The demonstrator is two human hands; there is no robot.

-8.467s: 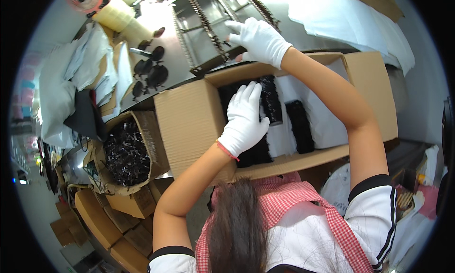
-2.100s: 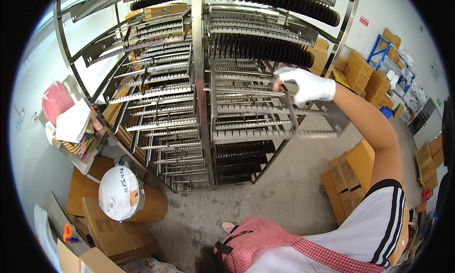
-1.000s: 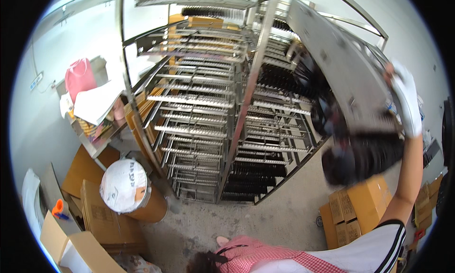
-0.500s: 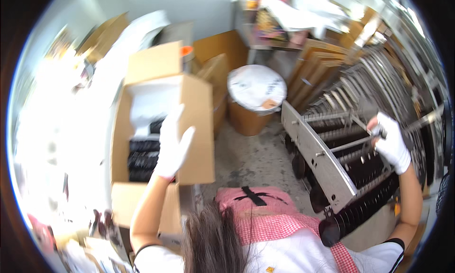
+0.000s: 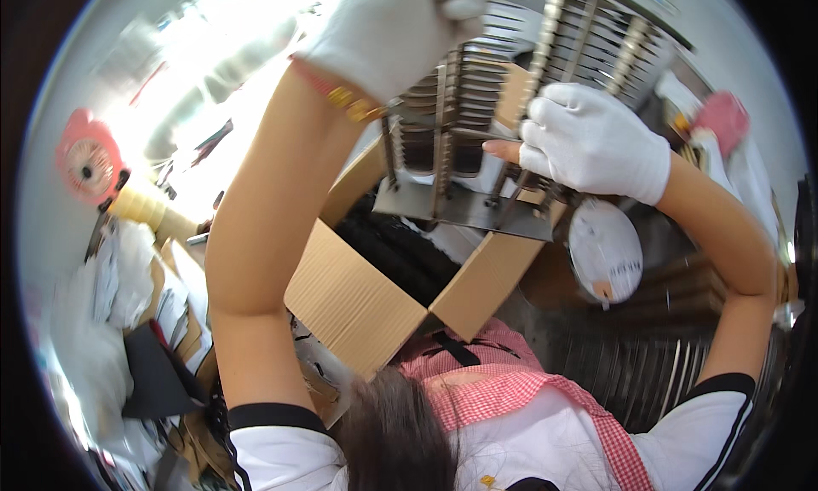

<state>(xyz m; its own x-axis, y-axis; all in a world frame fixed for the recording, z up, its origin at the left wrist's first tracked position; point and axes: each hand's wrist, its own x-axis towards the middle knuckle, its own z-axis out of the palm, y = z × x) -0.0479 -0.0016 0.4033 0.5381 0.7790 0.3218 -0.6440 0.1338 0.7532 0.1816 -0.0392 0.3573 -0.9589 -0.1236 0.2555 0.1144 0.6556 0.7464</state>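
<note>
A metal slotted rack [image 5: 464,208] is lifted above an open cardboard box [image 5: 358,299]. It has a flat end plate, toothed rods and rows of thin dark pieces. My left hand [image 5: 388,35], in a white glove, is closed at the rack's left side; its curled fingers partly leave the picture at the top. Around a bar on the rack's right side my right hand [image 5: 596,141] is closed, also gloved, with one bare fingertip poking out. Inside the box lie black wrapped bundles [image 5: 400,252], partly hidden by the rack.
A round drum with a white cover [image 5: 605,248] stands to the right of the box. More metal racks [image 5: 648,372] are at lower right. A pink fan [image 5: 88,158], tape rolls [image 5: 141,205] and plastic bags [image 5: 89,295] crowd the left side.
The rack has come up from the right side to above the box. My left hand, earlier open over the box, is now closed at the rack. The view has turned rightward-to-left.
</note>
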